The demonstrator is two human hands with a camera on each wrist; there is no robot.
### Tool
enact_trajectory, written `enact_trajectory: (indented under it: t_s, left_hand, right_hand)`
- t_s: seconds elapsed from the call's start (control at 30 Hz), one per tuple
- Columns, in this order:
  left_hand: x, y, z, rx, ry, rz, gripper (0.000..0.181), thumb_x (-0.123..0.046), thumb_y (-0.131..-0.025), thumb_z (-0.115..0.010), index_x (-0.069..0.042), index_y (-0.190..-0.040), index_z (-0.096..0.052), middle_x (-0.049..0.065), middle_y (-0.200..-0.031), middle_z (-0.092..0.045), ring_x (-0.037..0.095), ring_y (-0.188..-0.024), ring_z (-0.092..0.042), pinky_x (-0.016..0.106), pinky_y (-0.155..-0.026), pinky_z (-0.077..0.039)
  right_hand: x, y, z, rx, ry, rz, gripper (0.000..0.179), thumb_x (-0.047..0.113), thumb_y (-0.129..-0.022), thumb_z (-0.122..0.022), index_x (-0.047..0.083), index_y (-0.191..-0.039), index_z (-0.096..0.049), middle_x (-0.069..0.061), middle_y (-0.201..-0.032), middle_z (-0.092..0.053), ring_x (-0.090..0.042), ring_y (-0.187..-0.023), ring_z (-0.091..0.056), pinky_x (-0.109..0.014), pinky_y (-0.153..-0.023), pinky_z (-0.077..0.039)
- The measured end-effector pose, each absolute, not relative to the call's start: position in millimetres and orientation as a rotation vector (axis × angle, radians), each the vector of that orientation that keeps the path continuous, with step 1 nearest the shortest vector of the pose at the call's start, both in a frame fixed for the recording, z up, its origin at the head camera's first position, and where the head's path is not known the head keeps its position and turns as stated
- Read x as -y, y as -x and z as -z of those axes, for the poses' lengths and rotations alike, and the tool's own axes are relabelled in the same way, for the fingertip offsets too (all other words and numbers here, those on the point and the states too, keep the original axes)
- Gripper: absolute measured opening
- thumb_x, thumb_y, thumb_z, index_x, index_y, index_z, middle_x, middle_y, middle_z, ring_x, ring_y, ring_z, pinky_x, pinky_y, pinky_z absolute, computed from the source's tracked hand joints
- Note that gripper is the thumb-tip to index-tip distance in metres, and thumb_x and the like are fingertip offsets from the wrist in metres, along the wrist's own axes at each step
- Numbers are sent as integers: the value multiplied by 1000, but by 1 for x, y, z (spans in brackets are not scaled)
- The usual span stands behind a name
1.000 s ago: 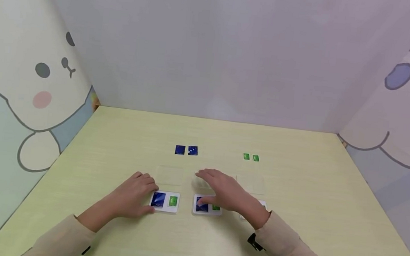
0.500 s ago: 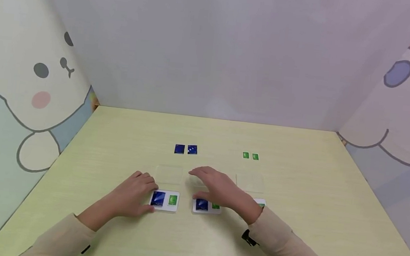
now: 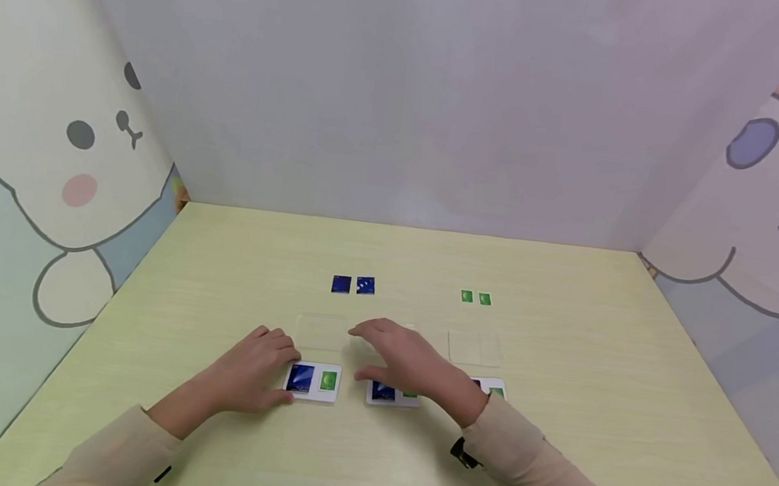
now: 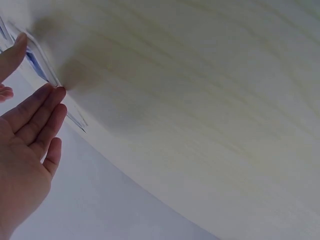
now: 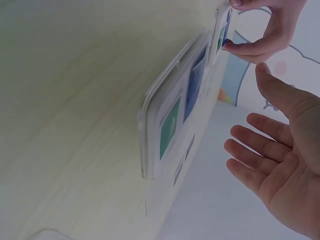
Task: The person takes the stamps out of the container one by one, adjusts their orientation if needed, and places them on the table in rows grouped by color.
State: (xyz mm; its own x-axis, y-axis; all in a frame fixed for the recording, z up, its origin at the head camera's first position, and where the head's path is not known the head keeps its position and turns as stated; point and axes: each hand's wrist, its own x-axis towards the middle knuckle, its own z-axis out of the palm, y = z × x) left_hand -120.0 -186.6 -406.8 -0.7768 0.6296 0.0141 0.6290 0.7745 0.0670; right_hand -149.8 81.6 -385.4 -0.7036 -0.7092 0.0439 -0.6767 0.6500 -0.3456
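Note:
My left hand pinches a flat white card case across its left end, thumb at the near corner and fingertips at the far one. That case shows a blue square picture and a smaller green stamp-like picture. Over a matching middle case hovers my right hand, thumb and fingers spread apart with nothing between them. It partly covers this case in the head view. In the right wrist view the middle case has a clear plastic edge and lies apart from the right hand.
A third white case lies at the right, partly hidden by my right forearm. Clear plastic covers lie behind the cases. Farther back are two blue squares and two green stamp-like pieces. A pale wall stands behind the table.
My right hand has shifted left and its thumb has come off the blue picture of the middle case. More of the right-hand case now shows. The left hand stays in place.

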Motion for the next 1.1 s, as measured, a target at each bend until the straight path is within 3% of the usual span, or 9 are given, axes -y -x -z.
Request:
enact_trajectory:
  t_s: [1.1]
  left_hand:
    - [186,119,406,-2956,-1041,-117,49,-44,-74,-77,-7,-106,-68,3,-103,-68,19,-97,-58,38,-85,-43]
  right_hand:
    - [-57,145,384,-2722,1120,468,56,41,-88,-67,15,-135,-53,-1,-135,-59,-15,-125,-56,-32,-101,-48]
